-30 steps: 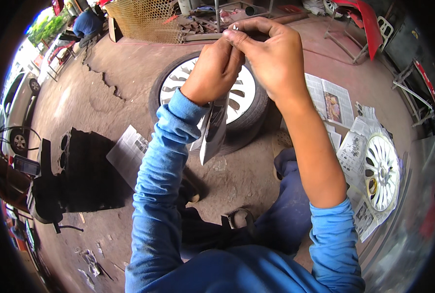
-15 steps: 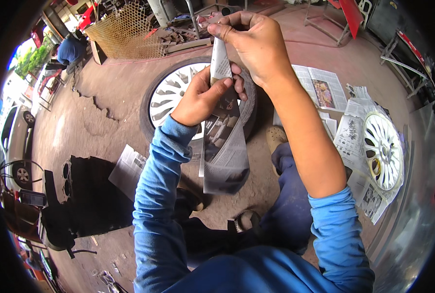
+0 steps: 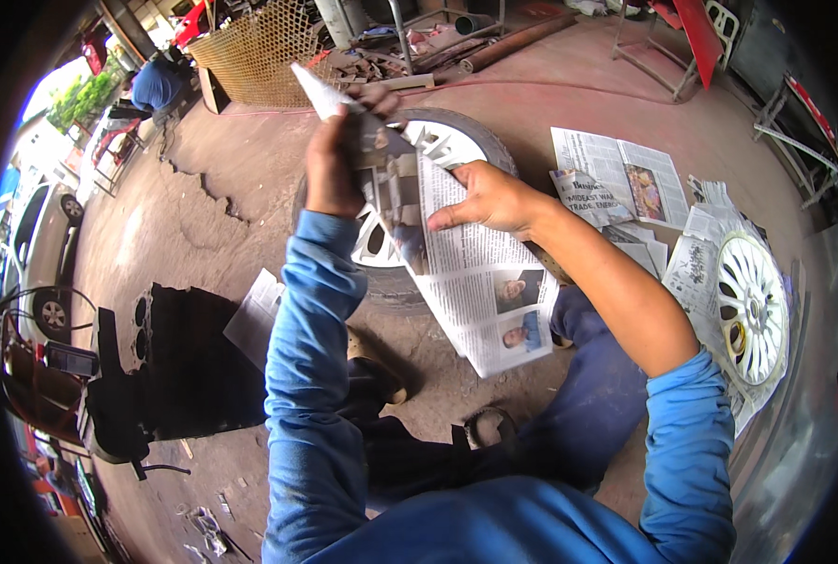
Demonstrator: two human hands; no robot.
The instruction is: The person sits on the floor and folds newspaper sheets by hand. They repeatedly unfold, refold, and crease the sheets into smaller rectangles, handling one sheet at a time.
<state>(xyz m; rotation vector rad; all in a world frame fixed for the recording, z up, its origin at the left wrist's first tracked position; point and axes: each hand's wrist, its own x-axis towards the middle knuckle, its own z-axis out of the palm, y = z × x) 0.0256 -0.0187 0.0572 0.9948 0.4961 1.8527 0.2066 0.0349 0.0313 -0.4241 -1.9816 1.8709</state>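
Observation:
A folded newspaper sheet (image 3: 461, 263) hangs tilted between my hands, its narrow pointed end up at the left and its wider part fanning down. My left hand (image 3: 336, 160) is wrapped round the narrow end, fingers partly behind the paper. My right hand (image 3: 490, 199) holds the sheet's right side, thumb lying on the printed front; some of its fingers are hidden. Below and behind the paper lies a wheel with a white multi-spoke rim (image 3: 449, 136) and a black tyre (image 3: 395, 285), partly covered from view.
At the right, another white rim (image 3: 751, 305) lies on newspaper, near more spread sheets (image 3: 607, 169). A black panel (image 3: 193, 362) and a loose sheet (image 3: 255, 320) are at the left. Metal mesh (image 3: 259, 56), scrap and a pipe (image 3: 518, 42) lie far off. A person in blue (image 3: 158, 86) crouches far left.
My right hand has come down from the paper's pointed top to its side. The left hand has shifted left and up, and the sheet has tilted left and fanned wider.

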